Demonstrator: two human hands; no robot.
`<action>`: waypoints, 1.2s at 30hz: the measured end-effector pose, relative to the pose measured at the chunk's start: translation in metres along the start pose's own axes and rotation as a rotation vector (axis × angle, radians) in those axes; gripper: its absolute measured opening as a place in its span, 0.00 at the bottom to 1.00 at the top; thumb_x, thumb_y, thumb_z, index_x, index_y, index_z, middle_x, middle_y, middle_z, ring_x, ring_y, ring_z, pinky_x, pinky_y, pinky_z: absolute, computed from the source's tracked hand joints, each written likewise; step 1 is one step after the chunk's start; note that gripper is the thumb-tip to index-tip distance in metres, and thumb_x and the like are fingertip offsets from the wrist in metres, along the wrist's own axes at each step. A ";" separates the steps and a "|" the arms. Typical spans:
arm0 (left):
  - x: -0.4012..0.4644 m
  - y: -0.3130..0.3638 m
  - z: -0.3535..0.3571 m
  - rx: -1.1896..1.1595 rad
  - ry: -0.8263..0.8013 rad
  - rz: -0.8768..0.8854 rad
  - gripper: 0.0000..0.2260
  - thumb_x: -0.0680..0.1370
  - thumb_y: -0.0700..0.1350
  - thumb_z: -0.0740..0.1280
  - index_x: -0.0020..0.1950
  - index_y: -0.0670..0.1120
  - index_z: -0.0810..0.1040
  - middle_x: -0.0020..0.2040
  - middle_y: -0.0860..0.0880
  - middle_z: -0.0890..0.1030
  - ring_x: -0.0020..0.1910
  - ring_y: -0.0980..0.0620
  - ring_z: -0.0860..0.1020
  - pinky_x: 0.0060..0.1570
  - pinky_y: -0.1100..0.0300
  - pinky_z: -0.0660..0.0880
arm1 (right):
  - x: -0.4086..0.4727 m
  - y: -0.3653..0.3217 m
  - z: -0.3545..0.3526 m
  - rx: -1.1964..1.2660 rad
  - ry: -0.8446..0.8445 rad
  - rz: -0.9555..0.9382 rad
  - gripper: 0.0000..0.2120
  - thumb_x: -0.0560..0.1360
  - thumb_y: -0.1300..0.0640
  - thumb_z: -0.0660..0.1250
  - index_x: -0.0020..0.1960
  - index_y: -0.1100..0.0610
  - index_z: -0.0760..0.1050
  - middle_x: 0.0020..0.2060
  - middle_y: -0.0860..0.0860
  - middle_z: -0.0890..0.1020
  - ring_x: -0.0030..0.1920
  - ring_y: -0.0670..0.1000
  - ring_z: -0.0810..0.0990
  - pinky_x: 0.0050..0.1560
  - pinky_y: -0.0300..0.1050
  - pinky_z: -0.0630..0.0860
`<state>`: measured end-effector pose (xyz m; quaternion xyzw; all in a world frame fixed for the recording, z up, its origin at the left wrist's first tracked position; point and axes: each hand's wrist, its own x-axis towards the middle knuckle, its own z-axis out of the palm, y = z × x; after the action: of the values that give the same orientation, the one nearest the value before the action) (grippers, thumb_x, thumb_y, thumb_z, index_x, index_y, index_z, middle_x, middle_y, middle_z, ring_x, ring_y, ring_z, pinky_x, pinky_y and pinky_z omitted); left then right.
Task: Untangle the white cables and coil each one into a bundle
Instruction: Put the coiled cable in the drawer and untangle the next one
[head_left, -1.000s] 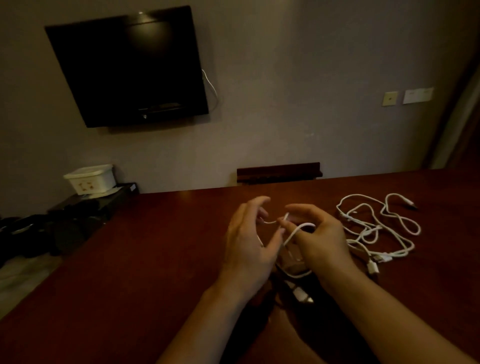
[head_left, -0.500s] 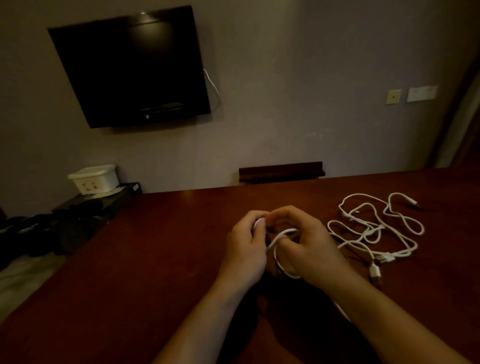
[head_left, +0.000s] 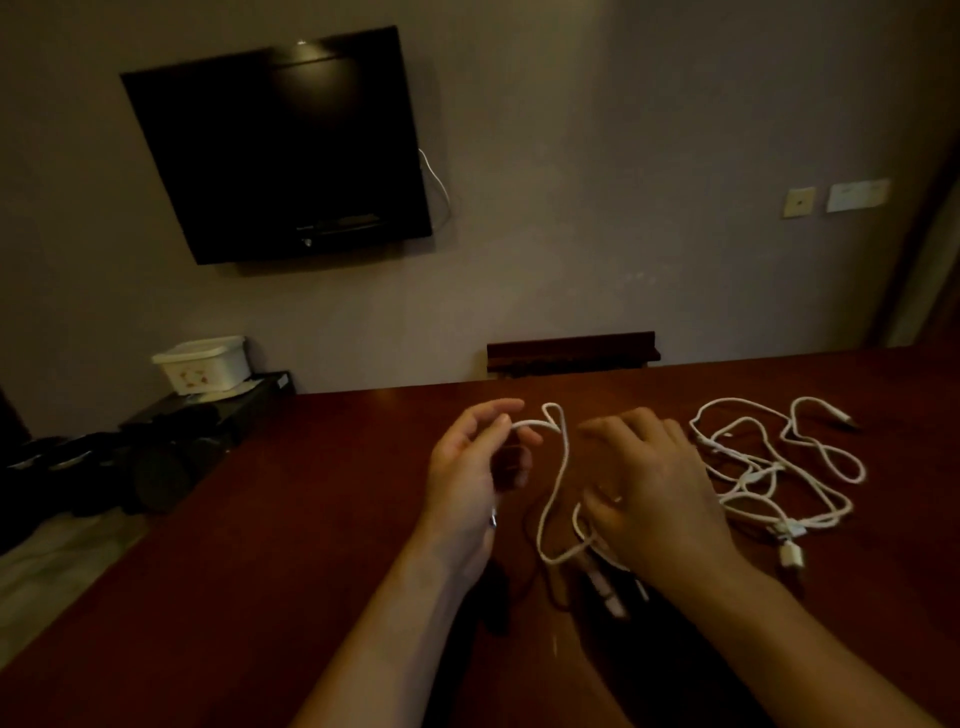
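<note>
My left hand (head_left: 465, 480) pinches one end of a white cable (head_left: 558, 467) between thumb and fingers, held above the dark red table (head_left: 311, 519). From there the cable loops up, drops in a long curve and runs under my right hand (head_left: 652, 493). That hand hovers with its fingers spread and straight; the cable passes beneath the palm by the thumb, where contact is hidden. A white plug (head_left: 608, 595) shows below that wrist. A loose tangle of white cables (head_left: 769, 467) lies on the table just right of my right hand, with a connector (head_left: 790, 557) at its near edge.
A dark screen (head_left: 280, 150) hangs on the wall behind. A white box (head_left: 202, 364) sits on black cases (head_left: 171, 441) left of the table. A dark wooden ledge (head_left: 571, 353) stands at the table's far edge. Wall plates (head_left: 831, 197) are at the right.
My hands, which were together around the cable, have parted. The left hand drew the cable end up and to the left, and the right hand's fingers straightened out.
</note>
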<state>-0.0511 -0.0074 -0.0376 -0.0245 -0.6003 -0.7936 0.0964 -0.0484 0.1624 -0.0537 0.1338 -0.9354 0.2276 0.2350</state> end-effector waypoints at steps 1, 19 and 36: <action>-0.002 0.002 0.002 -0.019 -0.049 -0.002 0.10 0.86 0.39 0.62 0.59 0.44 0.82 0.41 0.47 0.84 0.38 0.52 0.80 0.37 0.60 0.75 | 0.000 0.001 0.001 0.094 0.090 -0.026 0.30 0.76 0.51 0.75 0.76 0.45 0.69 0.69 0.46 0.69 0.67 0.48 0.69 0.62 0.45 0.74; -0.014 0.000 0.008 -0.003 -0.423 -0.247 0.24 0.86 0.62 0.53 0.42 0.46 0.75 0.27 0.51 0.61 0.23 0.55 0.59 0.26 0.62 0.60 | 0.000 0.007 0.014 0.227 0.218 -0.148 0.17 0.82 0.49 0.60 0.64 0.53 0.82 0.63 0.50 0.83 0.67 0.49 0.77 0.66 0.51 0.76; -0.007 -0.004 0.015 -0.262 -0.073 -0.091 0.13 0.88 0.48 0.56 0.47 0.45 0.72 0.36 0.49 0.72 0.32 0.55 0.68 0.33 0.60 0.64 | 0.000 -0.005 0.017 0.539 0.013 -0.058 0.04 0.82 0.50 0.64 0.54 0.41 0.75 0.47 0.42 0.82 0.48 0.42 0.83 0.45 0.46 0.83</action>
<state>-0.0461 0.0086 -0.0382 -0.0383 -0.4951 -0.8673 0.0342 -0.0526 0.1493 -0.0656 0.2168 -0.8355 0.4623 0.2033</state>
